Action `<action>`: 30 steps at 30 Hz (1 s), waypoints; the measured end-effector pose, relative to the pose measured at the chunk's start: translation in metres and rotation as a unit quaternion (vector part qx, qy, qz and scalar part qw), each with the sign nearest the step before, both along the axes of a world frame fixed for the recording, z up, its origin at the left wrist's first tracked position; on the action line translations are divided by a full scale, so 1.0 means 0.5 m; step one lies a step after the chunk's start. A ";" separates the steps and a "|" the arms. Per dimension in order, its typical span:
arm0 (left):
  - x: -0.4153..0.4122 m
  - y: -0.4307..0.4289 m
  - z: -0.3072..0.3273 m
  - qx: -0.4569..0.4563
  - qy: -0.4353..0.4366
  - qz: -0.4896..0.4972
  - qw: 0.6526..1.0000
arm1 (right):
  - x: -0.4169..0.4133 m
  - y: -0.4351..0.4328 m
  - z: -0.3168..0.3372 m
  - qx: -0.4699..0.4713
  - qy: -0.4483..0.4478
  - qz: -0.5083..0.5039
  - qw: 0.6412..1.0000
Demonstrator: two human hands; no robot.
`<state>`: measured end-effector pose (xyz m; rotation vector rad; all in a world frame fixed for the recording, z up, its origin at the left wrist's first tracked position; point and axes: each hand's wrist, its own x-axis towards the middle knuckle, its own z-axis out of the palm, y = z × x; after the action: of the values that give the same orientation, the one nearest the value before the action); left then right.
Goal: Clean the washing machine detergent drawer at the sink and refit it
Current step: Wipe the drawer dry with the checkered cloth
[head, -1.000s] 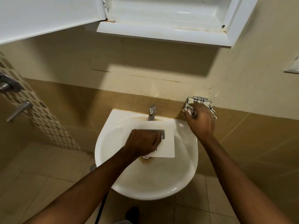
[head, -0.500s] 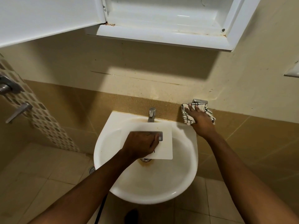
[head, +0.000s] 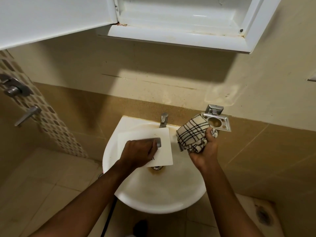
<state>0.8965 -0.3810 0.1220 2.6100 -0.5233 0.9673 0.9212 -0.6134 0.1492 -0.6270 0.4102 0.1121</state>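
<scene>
A white flat-fronted detergent drawer (head: 163, 147) lies across the back of the white sink (head: 159, 194), below the metal tap (head: 163, 119). My left hand (head: 138, 153) grips it at its grey handle, covering its left half. My right hand (head: 204, 149) holds a bunched cream cloth with black checks (head: 192, 134) just right of the drawer, over the sink's right rim. The cloth does not touch the drawer.
A chrome wall holder (head: 216, 121) sits just behind the cloth. An open white cabinet (head: 179, 29) hangs overhead with its door (head: 51, 17) swung left. Shower fittings (head: 15, 89) are on the left wall. A brown-stained drain (head: 157, 168) shows under the drawer.
My right hand has lifted the checked cloth off the chrome holder and brought it down and left towards the drawer. My left hand has kept its hold on the drawer.
</scene>
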 end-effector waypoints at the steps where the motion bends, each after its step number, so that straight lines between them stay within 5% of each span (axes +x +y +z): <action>1: -0.001 0.001 0.000 -0.001 -0.001 0.000 1.000 | -0.013 0.006 -0.004 0.036 0.011 -0.001 0.999; 24: 0.000 -0.019 0.016 0.040 0.019 -0.050 0.998 | -0.062 0.023 -0.047 0.037 0.052 -0.017 0.998; 30: 0.002 -0.014 0.010 -0.028 0.065 -0.018 0.997 | -0.064 0.019 -0.048 0.034 0.052 -0.019 0.998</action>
<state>0.8974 -0.3882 0.1272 2.5826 -0.5023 0.7842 0.8893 -0.6037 0.1251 -0.5480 0.5169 0.1227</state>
